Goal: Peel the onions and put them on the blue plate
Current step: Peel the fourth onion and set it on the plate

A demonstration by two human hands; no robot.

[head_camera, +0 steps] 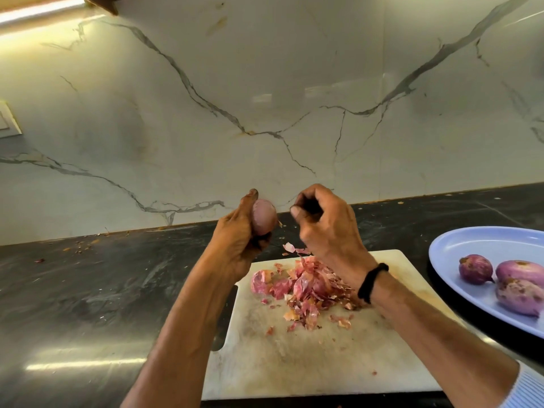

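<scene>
Peeling is the step in hand: the left hand (238, 240) grips the onion (264, 217) in curled fingers, raised beyond the cutting board (294, 363), while the right hand (326, 228), just beside it, has fingers curled against the thumb with nothing plainly pinched. Next, likely, strip any last skin and carry the onion right to the blue plate (441, 245).

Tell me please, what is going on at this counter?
A person is peeling onions. The left hand grips one onion above the counter, and the right hand is curled beside it; what it holds is unclear. A pile of skins lies on the cutting board. Three peeled onions lie on the blue plate at the right.
</scene>
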